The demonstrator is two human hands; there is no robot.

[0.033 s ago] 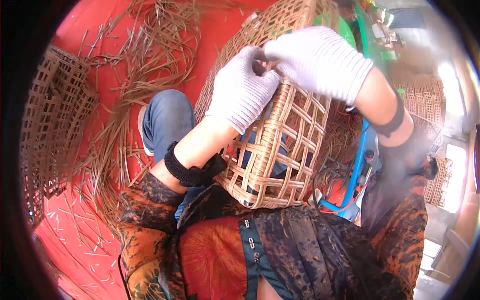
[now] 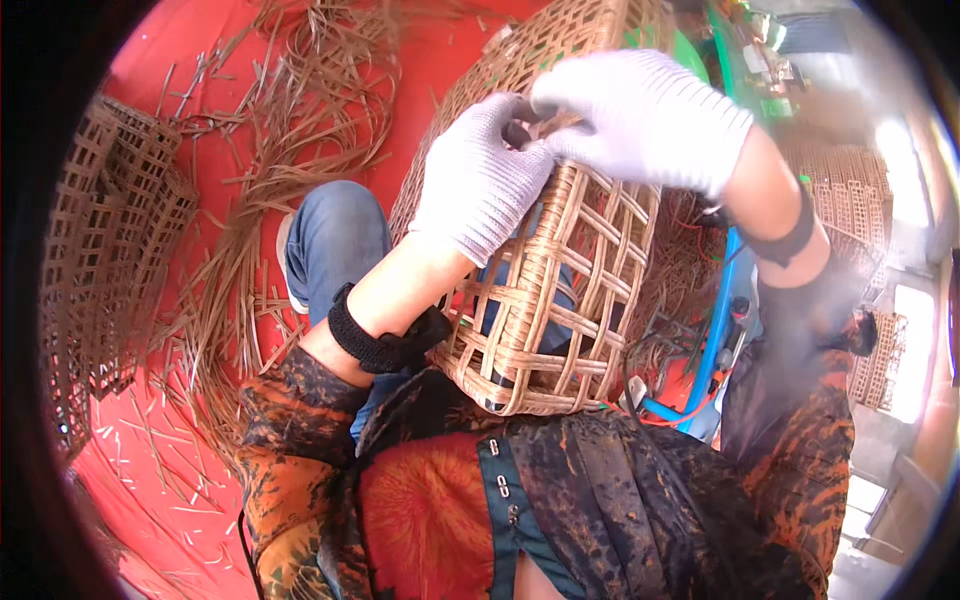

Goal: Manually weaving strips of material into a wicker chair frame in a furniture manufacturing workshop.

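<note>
Head view: one woven basket (image 2: 560, 280) lies tilted across the person's lap, open lattice side facing the camera, its far end reaching toward the top of the frame. Two hands, both in white knit gloves. Left hand (image 2: 480, 185) curled over the basket's upper edge, fingers bent and closed against the weave. Right hand (image 2: 640, 115) meets it from the right, fingers pinched shut on a strand at the same spot; the two gloves touch. One black band (image 2: 385, 340) on the left wrist, one on the right forearm. One flat lattice panel (image 2: 110, 260) lies on the red floor (image 2: 190, 500) at left, well apart from the basket. Loose cane strips (image 2: 290, 130), too many to count, are scattered between panel and basket. One blue-jeaned knee (image 2: 335, 240) shows beside the basket.
</note>
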